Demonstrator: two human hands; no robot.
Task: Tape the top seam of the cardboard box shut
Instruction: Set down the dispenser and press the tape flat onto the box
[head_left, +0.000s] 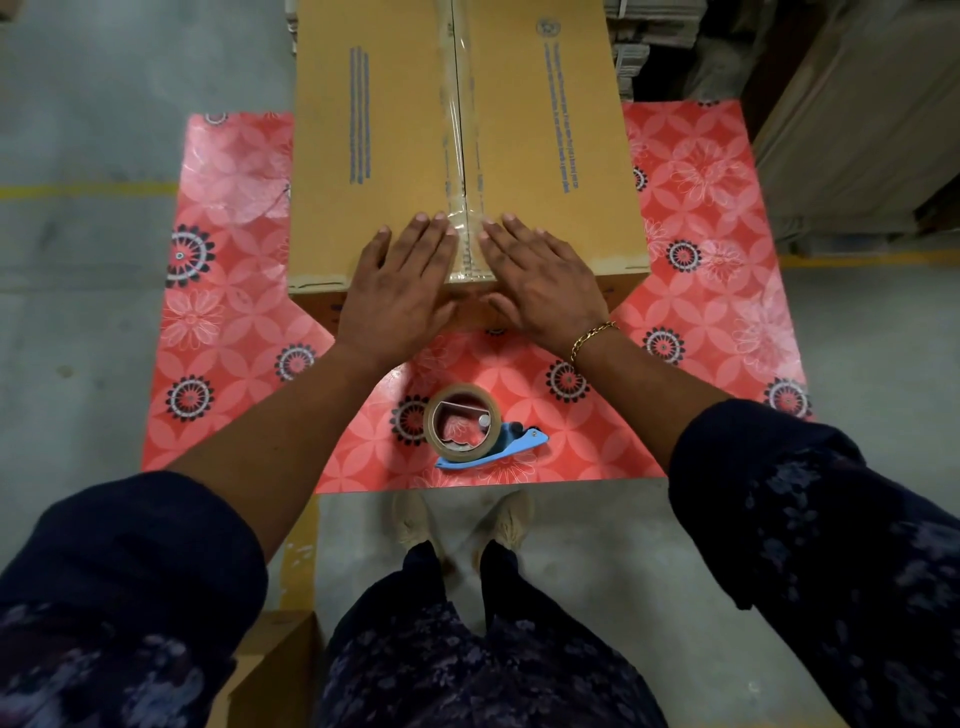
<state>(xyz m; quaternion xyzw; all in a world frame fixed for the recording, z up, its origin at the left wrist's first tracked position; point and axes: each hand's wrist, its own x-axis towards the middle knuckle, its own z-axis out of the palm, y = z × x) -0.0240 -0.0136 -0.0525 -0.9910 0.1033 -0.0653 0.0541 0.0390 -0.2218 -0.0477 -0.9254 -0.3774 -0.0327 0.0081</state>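
the box (395, 156) sits on the table (701, 218), both the left hand (397, 291) and right hand (540, 280) flat, grip wide, holding nothing, apparently pressing clear tape (460, 156) onto the seam, dispenser (467, 426) set aside nearby.

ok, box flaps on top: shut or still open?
Shut. The two flaps of the box lie flat and meet at the middle seam, with clear tape running along it.
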